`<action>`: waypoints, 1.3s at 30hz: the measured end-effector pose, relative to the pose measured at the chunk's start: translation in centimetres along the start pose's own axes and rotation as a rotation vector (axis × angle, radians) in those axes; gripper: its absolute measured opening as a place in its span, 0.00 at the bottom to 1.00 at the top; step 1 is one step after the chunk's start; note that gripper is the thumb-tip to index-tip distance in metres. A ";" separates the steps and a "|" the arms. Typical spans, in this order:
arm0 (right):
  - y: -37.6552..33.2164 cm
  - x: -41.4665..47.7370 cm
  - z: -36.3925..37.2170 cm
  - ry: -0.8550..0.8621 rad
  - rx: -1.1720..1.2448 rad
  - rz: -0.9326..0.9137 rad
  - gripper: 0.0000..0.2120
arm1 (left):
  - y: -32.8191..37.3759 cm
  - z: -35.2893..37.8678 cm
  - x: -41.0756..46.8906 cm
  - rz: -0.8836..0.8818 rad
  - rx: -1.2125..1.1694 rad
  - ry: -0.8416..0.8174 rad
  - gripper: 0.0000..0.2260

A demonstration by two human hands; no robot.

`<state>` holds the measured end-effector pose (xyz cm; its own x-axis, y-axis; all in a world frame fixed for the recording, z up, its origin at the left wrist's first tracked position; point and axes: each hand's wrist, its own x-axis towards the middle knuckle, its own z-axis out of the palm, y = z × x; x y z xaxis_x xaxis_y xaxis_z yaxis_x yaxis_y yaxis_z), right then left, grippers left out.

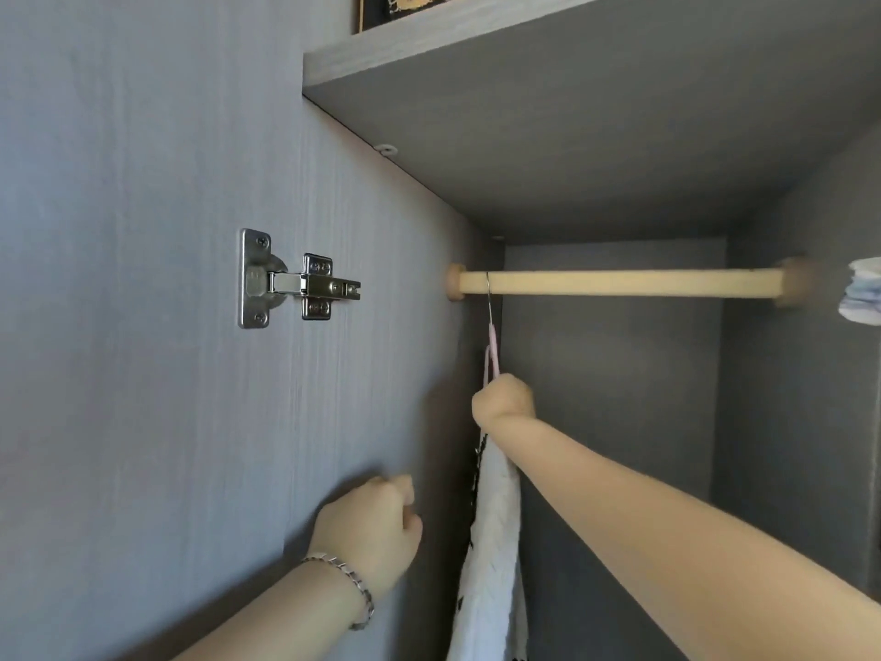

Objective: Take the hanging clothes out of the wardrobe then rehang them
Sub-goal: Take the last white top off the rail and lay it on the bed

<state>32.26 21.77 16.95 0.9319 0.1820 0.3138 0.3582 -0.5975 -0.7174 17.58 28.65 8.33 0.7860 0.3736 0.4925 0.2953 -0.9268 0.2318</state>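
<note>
In the wardrobe [619, 384], your right grip [503, 398] grasps a hanger [494, 343] hooked on the rod [619, 282], garment [496, 541] attached; left grip [367, 527] clenched, empty.

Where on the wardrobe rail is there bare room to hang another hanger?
The rail is bare from the metal hook near its left socket all the way to the right socket. It is crowded only at the left end, where the right hand grips the pink hanger carrying the white garment beside the side wall.
</note>
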 end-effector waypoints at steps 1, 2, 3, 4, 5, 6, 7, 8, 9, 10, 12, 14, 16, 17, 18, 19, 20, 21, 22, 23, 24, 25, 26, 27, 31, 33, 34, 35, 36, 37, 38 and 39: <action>0.6 0.0 -0.4 -0.004 0.006 -0.016 0.16 | 0.1 0.2 0.0 -0.011 0.009 -0.011 0.02; 1.1 -0.1 -0.9 -0.001 -0.009 -0.031 0.16 | 0.1 0.3 0.0 -0.018 0.020 -0.019 0.02; 1.4 0.1 -1.2 0.024 -0.013 -0.066 0.16 | 0.1 0.3 0.0 -0.024 0.029 -0.024 0.02; 1.7 0.0 -1.7 0.052 -0.017 -0.084 0.18 | 0.1 0.2 0.2 -0.028 0.033 -0.024 0.02; 1.8 -0.2 -1.9 0.084 -0.005 -0.094 0.19 | 0.1 0.1 0.3 -0.033 0.033 -0.024 0.02; 1.7 -0.5 -2.2 0.107 0.017 -0.093 0.21 | 0.1 -0.1 0.5 -0.041 0.027 -0.024 0.02; 1.7 -0.9 -2.6 0.138 0.032 -0.095 0.22 | 0.1 -0.3 0.6 -0.049 0.017 -0.030 0.02; 1.7 -1.3 -3.1 0.166 0.042 -0.100 0.23 | 0.2 -0.5 0.6 -0.055 0.008 -0.041 0.02; 1.8 -2.2 -3.7 0.189 0.046 -0.102 0.24 | 0.4 -0.6 0.4 -0.057 0.003 -0.063 0.02; 2.1 -2.9 -4.2 0.197 0.044 -0.100 0.24 | 0.5 -0.8 0.2 -0.051 -0.003 -0.087 0.02; 3.1 -4.6 -5.2 0.211 0.005 -0.113 0.24 | 0.7 -0.9 -0.3 -0.025 -0.015 -0.126 0.03; 4.6 -6.9 -5.8 0.211 -0.036 -0.096 0.24 | 0.8 -1.0 -1.3 0.003 -0.020 -0.170 0.04; 6.0 -9.7 -6.3 0.213 -0.041 -0.067 0.23 | 0.9 -0.5 -2.4 0.039 -0.028 -0.236 0.06; 6.7 -11.4 -6.8 0.199 -0.040 -0.039 0.23 | 1.0 -0.2 -3.1 0.063 -0.032 -0.270 0.07; 7.2 -13.2 -7.4 0.185 -0.048 -0.013 0.22 | 1.3 0.0 -3.8 0.093 -0.034 -0.297 0.08; 7.9 -15.2 -8.0 0.174 -0.066 0.012 0.22 | 1.6 0.2 -4.5 0.124 -0.037 -0.321 0.08; 8.7 -17.3 -8.6 0.162 -0.091 0.040 0.22 | 2.0 0.3 -5.3 0.151 -0.047 -0.342 0.08; 9.4 -19.4 -9.2 0.150 -0.115 0.072 0.22 | 2.4 0.5 -6.0 0.173 -0.063 -0.361 0.09; 10.2 -21.6 -9.8 0.143 -0.135 0.101 0.23 | 2.8 0.7 -6.8 0.195 -0.084 -0.384 0.09; 10.9 -23.7 -10.4 0.143 -0.158 0.124 0.23 | 3.4 0.9 -7.4 0.217 -0.111 -0.418 0.10; 11.7 -26.0 -11.0 0.144 -0.190 0.146 0.23 | 4.1 1.2 -8.3 0.237 -0.142 -0.452 0.10; 12.1 -27.8 -11.5 0.132 -0.222 0.155 0.23 | 4.6 1.5 -8.7 0.250 -0.169 -0.469 0.09; 12.7 -30.1 -12.3 0.128 -0.255 0.179 0.23 | 5.5 1.8 -9.6 0.278 -0.185 -0.485 0.09; 13.3 -32.8 -13.2 0.122 -0.277 0.210 0.23 | 6.6 2.1 -10.8 0.315 -0.189 -0.506 0.08; 16.1 -44.2 -17.2 0.105 -0.366 0.321 0.22 | 11.7 2.5 -18.2 0.553 -0.114 -0.572 0.07; 17.3 -50.1 -19.4 0.124 -0.443 0.381 0.22 | 14.4 2.7 -22.5 0.674 -0.104 -0.620 0.09; 17.8 -53.1 -20.6 0.141 -0.490 0.414 0.22 | 15.7 2.8 -24.8 0.731 -0.104 -0.646 0.10; 18.2 -56.3 -21.8 0.156 -0.532 0.450 0.22 | 17.1 2.9 -27.4 0.788 -0.108 -0.671 0.10; 18.6 -59.5 -23.0 0.171 -0.567 0.488 0.22 | 18.3 3.1 -30.0 0.843 -0.119 -0.691 0.10; 18.9 -62.9 -24.1 0.188 -0.595 0.526 0.22 | 19.5 3.2 -32.8 0.902 -0.136 -0.707 0.10; 19.2 -66.3 -25.1 0.208 -0.621 0.565 0.22 | 20.7 3.3 -35.6 0.960 -0.158 -0.723 0.09; 19.4 -69.7 -25.9 0.227 -0.644 0.604 0.21 | 21.9 3.2 -38.5 1.013 -0.182 -0.747 0.08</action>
<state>-27.26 -22.73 -2.75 0.8926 -0.4209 0.1616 -0.3515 -0.8742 -0.3351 -4.44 -6.13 -8.23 0.7463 -0.6629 -0.0607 -0.6466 -0.7435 0.1704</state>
